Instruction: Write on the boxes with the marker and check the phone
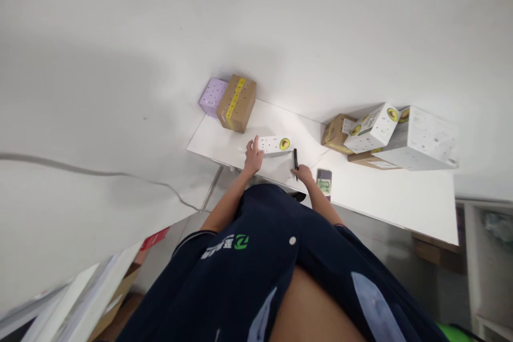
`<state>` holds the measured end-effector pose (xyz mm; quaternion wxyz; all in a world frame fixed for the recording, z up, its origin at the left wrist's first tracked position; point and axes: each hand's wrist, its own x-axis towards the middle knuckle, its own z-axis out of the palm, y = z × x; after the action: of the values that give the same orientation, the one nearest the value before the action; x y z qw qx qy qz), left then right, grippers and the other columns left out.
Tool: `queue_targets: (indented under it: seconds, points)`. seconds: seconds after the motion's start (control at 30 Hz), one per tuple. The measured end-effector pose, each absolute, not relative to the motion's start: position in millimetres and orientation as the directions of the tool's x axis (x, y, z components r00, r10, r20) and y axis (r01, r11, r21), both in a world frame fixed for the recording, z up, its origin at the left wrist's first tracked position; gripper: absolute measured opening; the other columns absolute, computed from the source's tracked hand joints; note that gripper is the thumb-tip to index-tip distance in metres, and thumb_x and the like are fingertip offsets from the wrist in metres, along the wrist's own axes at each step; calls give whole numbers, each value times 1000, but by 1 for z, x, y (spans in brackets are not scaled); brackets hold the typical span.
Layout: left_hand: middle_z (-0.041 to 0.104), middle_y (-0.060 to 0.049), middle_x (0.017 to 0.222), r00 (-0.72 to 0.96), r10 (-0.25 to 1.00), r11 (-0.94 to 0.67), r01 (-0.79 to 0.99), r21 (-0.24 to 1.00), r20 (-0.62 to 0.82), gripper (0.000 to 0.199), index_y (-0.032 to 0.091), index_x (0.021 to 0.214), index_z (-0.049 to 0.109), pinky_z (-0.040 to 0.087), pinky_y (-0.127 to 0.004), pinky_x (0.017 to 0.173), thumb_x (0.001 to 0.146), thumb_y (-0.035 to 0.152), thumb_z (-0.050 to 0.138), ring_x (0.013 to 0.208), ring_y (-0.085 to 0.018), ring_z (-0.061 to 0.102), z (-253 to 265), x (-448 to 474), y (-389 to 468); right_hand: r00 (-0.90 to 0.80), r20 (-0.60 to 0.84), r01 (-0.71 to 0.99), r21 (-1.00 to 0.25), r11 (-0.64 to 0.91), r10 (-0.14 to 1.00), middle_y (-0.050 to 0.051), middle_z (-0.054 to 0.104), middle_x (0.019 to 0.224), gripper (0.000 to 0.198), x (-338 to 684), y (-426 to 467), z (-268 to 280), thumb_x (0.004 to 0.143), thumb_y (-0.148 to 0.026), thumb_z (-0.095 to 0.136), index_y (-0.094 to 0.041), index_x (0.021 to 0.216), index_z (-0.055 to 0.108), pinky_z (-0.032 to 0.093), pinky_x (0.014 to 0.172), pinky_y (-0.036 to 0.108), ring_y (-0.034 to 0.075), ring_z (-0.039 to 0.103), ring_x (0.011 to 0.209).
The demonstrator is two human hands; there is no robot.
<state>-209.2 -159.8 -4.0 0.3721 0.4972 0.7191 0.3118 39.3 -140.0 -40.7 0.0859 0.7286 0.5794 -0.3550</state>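
Observation:
A small white box (272,144) with dark specks and an avocado picture at its right end lies on the white table. My left hand (253,158) grips the left end of this box, thumb on the near side and fingers over the top. In my right hand (303,174) is a slim black pen-like tool (295,158), pinched between thumb and fingers, its length pointing away from me just right of the box. Whether it is a pen or a cutter I cannot tell. A phone (324,184) with a green note-like picture on it lies right of my right hand.
At the table's (401,192) back left stand a brown carton (237,104) with yellow tape and a lilac box (213,97). On the right are a brown carton (335,133), a white avocado box (372,128) and a larger white box (430,139). A grey cable (100,172) runs along the left wall.

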Motion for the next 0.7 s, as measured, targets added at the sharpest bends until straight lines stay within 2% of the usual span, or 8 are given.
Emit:
queue_targets:
  seconds: [0.17,0.23,0.3,0.37,0.43,0.53,0.7]
  points:
    - [26,-24,155,-218,948,312,498,809,-231,69,12,156,24,25,-52,119,90,26,40,150,-33,22,0,-210,-159,114,-548,898,-300,-322,829,12,73,98,30,41,-139,-39,90,-40,58,-15,105,66,45,78,26,22,67,94]
    - [25,-24,155,-213,949,310,502,807,-232,69,11,156,24,26,-53,119,91,26,39,150,-33,22,1,-211,-160,168,-507,890,-291,-352,846,14,72,102,37,51,-148,-34,96,-41,48,-13,116,62,45,82,28,23,66,96]
    - [27,-23,155,-217,949,308,499,810,-227,68,14,156,25,27,-54,118,91,26,40,150,-33,22,0,-211,-160,243,-450,883,-264,-388,859,19,67,114,45,67,-161,-28,98,-40,41,-9,127,54,44,90,32,26,62,108]
    - [29,-21,155,-220,951,302,495,815,-219,68,17,156,25,27,-54,118,91,27,41,150,-32,23,0,-210,-160,355,-375,870,-204,-449,857,24,56,131,54,85,-178,-25,96,-43,44,-7,136,46,40,99,38,32,53,123]
    - [29,-21,155,-220,951,300,496,815,-216,68,17,156,25,27,-54,118,91,28,41,150,-32,24,-1,-210,-161,490,-323,827,-122,-549,810,24,47,140,69,101,-196,-25,90,-51,54,-11,143,39,39,102,44,37,46,129]
    - [27,-22,155,-229,947,313,504,805,-225,67,16,156,25,27,-55,118,91,28,40,149,-34,25,-2,-209,-161,607,-381,741,-45,-670,697,23,39,147,89,116,-219,-31,80,-62,63,-15,149,30,39,103,50,40,42,132]
    - [30,-18,155,-242,945,315,490,813,-220,67,20,155,28,27,-53,119,90,27,41,149,-32,25,-2,-209,-162,619,-439,716,-25,-697,652,25,41,143,89,123,-233,-41,78,-63,64,-13,145,34,41,102,50,40,42,132]
